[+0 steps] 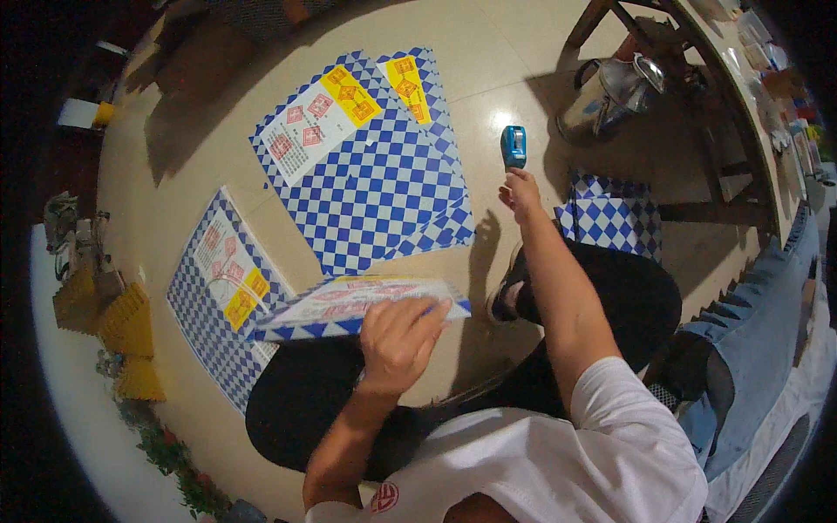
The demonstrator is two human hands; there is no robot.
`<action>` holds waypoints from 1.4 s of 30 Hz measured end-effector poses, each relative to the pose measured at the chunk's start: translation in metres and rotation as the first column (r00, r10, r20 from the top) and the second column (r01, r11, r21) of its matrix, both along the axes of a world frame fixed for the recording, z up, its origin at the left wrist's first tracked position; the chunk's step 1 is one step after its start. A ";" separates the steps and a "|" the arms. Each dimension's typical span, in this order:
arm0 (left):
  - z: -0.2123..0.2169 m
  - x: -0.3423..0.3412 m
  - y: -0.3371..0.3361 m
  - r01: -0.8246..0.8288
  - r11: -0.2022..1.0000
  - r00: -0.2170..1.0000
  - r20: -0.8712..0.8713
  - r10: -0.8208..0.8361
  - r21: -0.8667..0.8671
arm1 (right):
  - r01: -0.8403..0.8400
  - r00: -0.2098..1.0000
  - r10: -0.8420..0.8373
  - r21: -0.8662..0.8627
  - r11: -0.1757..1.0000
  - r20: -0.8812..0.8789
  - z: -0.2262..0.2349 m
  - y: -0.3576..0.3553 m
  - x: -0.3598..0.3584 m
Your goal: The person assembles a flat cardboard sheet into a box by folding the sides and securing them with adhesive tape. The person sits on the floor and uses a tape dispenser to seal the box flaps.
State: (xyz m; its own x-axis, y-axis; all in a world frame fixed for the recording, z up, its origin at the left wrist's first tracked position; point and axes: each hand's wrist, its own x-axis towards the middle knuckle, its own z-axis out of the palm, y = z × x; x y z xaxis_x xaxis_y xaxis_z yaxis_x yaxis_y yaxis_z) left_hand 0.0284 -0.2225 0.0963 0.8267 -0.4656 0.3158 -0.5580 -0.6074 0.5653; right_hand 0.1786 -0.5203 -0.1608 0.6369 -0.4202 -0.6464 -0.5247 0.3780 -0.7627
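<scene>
My left hand [397, 344] is closed on the near edge of a thin blue-and-white checkered packet [349, 303], which is tilted almost edge-on above my left knee. Its printed label, blurred, faces up. Farther forward on the right, my right hand [521, 193] grips the lower end of a small bright blue hand-held tool [514, 146] with a shiny, clear-looking part; its exact kind I cannot make out. Two overlapping checkered sheets [366, 187] with white and yellow labels lie on the floor ahead. Another checkered packet [214, 288] lies to the left.
Beside my right knee are more checkered pieces [610, 218]. A wooden table [732, 113] stands at the right, with a metal container [606, 96] by its legs. Light blue cloth [754, 322] hangs at the right. Yellow folded pieces [126, 322] and greenery [170, 458] line the left.
</scene>
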 end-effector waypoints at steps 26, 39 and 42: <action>0.001 0.009 0.004 -0.015 0.978 0.994 -0.107 0.038 0.208 | -0.286 0.941 0.299 0.100 0.953 -0.156 -0.100 -0.115 0.080; 0.000 0.013 0.003 -0.032 0.989 0.992 -0.116 0.049 0.144 | -0.054 0.998 0.052 0.122 0.991 0.025 -0.130 -0.094 0.039; -0.001 0.014 0.003 -0.044 0.988 0.991 -0.119 0.062 0.150 | 0.053 0.994 -0.074 0.231 0.972 0.085 -0.128 -0.079 0.036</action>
State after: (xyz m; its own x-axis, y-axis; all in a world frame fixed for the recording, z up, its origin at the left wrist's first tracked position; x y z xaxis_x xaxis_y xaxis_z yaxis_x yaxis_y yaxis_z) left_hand 0.0425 -0.2193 0.0954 0.8798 -0.4536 0.1419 -0.4545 -0.7156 0.5304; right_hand 0.2142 -0.5996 -0.2892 0.6751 -0.3102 -0.6693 -0.4254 0.5776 -0.6967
